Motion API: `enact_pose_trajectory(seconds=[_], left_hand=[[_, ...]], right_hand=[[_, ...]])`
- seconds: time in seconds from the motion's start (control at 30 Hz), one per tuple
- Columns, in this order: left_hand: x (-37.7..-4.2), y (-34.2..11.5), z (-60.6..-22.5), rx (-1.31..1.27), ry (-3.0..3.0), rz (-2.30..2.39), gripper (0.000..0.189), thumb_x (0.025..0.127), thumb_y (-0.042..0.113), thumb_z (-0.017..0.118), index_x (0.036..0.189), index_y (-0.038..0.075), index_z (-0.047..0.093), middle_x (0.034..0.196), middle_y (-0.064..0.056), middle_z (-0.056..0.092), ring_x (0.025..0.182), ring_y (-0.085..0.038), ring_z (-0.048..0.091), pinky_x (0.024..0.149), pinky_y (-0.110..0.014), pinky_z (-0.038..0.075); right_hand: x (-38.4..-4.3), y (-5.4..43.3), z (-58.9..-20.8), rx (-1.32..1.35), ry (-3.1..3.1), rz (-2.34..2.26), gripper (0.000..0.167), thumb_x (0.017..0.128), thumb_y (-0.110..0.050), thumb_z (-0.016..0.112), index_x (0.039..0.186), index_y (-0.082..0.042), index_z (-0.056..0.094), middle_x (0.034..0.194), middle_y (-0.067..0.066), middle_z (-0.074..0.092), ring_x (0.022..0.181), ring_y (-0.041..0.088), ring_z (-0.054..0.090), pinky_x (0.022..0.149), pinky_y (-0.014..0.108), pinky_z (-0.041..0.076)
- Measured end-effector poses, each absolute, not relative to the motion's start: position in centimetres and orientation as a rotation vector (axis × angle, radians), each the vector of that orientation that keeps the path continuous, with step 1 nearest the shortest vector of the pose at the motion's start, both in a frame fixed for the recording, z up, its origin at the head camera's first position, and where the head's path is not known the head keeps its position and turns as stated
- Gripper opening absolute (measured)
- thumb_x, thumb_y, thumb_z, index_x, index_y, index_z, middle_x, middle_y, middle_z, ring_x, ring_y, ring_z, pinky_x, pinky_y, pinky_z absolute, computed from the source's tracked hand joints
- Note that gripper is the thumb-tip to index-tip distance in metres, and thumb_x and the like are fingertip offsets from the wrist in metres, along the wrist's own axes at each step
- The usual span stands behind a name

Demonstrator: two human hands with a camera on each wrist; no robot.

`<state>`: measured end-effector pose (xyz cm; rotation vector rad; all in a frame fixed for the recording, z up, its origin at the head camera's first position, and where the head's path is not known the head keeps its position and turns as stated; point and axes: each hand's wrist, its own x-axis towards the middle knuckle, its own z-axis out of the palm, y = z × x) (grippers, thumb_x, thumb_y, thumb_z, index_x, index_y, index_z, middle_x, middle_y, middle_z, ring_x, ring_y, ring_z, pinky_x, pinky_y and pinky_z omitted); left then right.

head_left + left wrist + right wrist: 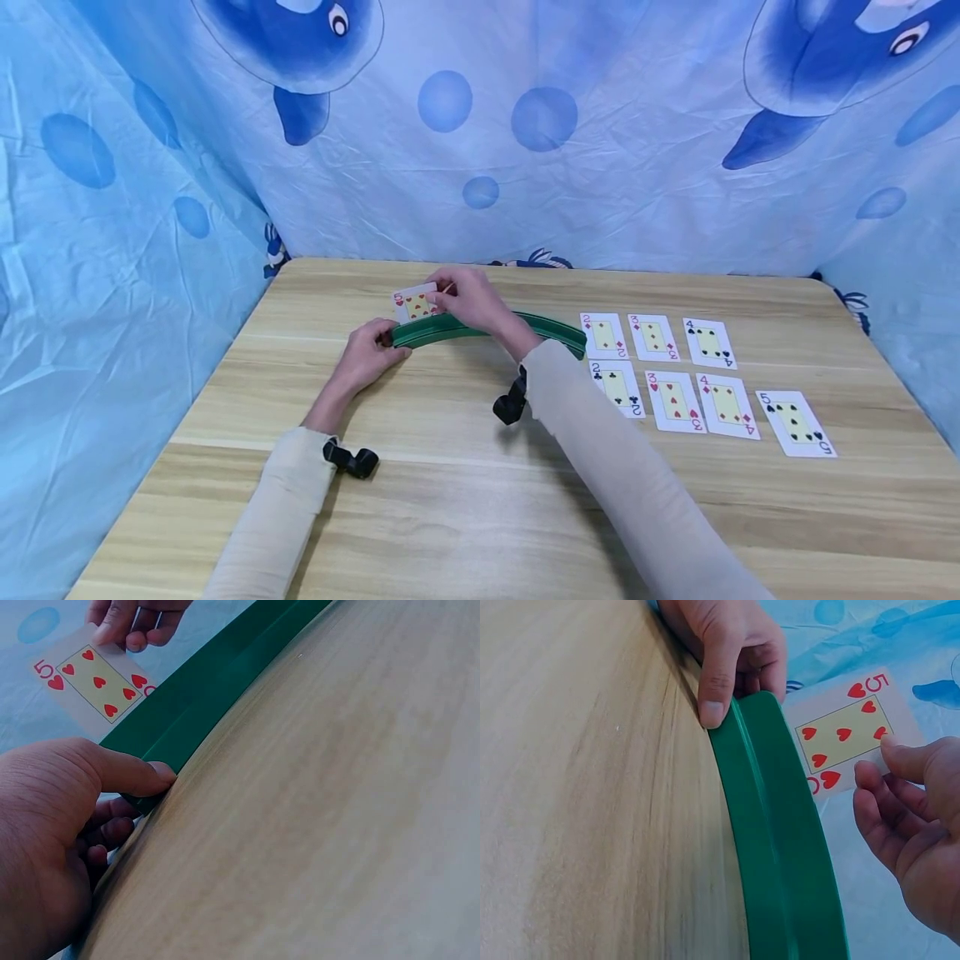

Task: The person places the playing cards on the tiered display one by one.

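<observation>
A curved green card holder (442, 327) stands on the wooden table, its left end gripped by my left hand (366, 357). In the left wrist view the thumb of that hand presses the front of the holder (195, 697), with the fingers curled behind. My right hand (472, 298) pinches the five of hearts (415, 303) by its side edge. The card stands upright at the holder's left part, and its lower corner is hidden behind the green front in the left wrist view. In the right wrist view, the thumb lies on the face of the five of hearts (844, 735).
Right of the holder, playing cards lie face up in two rows. The two of diamonds (603, 336) and two of clubs (617, 388) lie by the holder's right end; the five of spades (797, 423) is farthest right. A blue patterned curtain (495, 208) hangs behind the table.
</observation>
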<state>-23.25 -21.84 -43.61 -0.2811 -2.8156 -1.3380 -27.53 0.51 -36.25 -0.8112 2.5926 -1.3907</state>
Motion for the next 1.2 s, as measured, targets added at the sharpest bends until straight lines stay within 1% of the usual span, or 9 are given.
enact_pose_trajectory(seconds=[0.1, 0.17, 0.33, 0.57, 0.8, 0.97, 1.2], left_hand=[[-23.2, -21.8, -43.6, -0.28, -2.813, -1.341, 0.034, 0.088, 0.009, 0.073, 0.119, -0.001, 0.066, 0.108, -0.017, 0.061, 0.094, -0.027, 0.051, 0.082, -0.035, 0.041], [-23.2, -21.7, -43.6, -0.277, -2.813, -1.337, 0.034, 0.088, 0.009, 0.073, 0.119, -0.002, 0.066, 0.108, -0.017, 0.061, 0.095, -0.027, 0.051, 0.083, -0.035, 0.041], [-23.1, -21.7, -43.5, -0.27, -2.81, -1.327, 0.034, 0.087, 0.008, 0.074, 0.119, -0.003, 0.066, 0.107, -0.018, 0.061, 0.094, -0.027, 0.052, 0.083, -0.034, 0.041], [-23.0, -21.8, -43.5, -0.265, -2.825, -1.314, 0.034, 0.087, 0.008, 0.073, 0.119, -0.003, 0.066, 0.105, -0.017, 0.061, 0.092, -0.027, 0.051, 0.081, -0.035, 0.042], [-23.0, -21.8, -43.5, -0.274, -2.825, -1.297, 0.035, 0.087, 0.009, 0.074, 0.119, -0.003, 0.066, 0.105, -0.018, 0.061, 0.092, -0.027, 0.052, 0.081, -0.035, 0.042], [-23.0, -21.7, -43.5, -0.288, -2.825, -1.289, 0.034, 0.087, 0.009, 0.074, 0.118, -0.003, 0.066, 0.103, -0.017, 0.06, 0.091, -0.026, 0.051, 0.08, -0.035, 0.042], [-23.0, -21.6, -43.5, -0.282, -2.827, -1.294, 0.035, 0.087, 0.009, 0.073, 0.119, -0.003, 0.065, 0.106, -0.018, 0.061, 0.093, -0.027, 0.052, 0.082, -0.035, 0.043]], right_hand=[[-27.5, 0.8, -36.0, -0.802, 2.595, -1.39, 0.027, 0.098, -0.018, 0.064, 0.123, -0.008, 0.068, 0.109, 0.011, 0.072, 0.088, 0.02, 0.07, 0.075, 0.026, 0.057], [-27.4, 1.0, -35.9, -0.795, 2.596, -1.394, 0.028, 0.098, -0.019, 0.065, 0.123, -0.008, 0.068, 0.111, 0.011, 0.071, 0.089, 0.02, 0.07, 0.077, 0.027, 0.057], [-27.5, 2.0, -35.7, -0.793, 2.583, -1.42, 0.026, 0.097, -0.019, 0.066, 0.12, -0.007, 0.068, 0.112, 0.011, 0.07, 0.09, 0.021, 0.069, 0.079, 0.029, 0.057], [-27.2, 4.2, -35.2, -0.795, 2.593, -1.422, 0.023, 0.097, -0.017, 0.066, 0.117, -0.007, 0.068, 0.112, 0.012, 0.07, 0.088, 0.022, 0.069, 0.079, 0.031, 0.057], [-26.5, 7.4, -34.3, -0.791, 2.634, -1.418, 0.024, 0.096, -0.015, 0.066, 0.119, -0.006, 0.068, 0.115, 0.015, 0.07, 0.092, 0.026, 0.07, 0.082, 0.035, 0.057], [-26.1, 10.2, -34.0, -0.789, 2.68, -1.392, 0.027, 0.096, -0.015, 0.067, 0.121, -0.006, 0.067, 0.115, 0.015, 0.069, 0.095, 0.026, 0.069, 0.084, 0.038, 0.057], [-25.0, 14.9, -33.9, -0.705, 2.704, -1.371, 0.029, 0.097, -0.015, 0.065, 0.124, -0.005, 0.065, 0.121, 0.018, 0.066, 0.102, 0.03, 0.068, 0.087, 0.042, 0.056]])
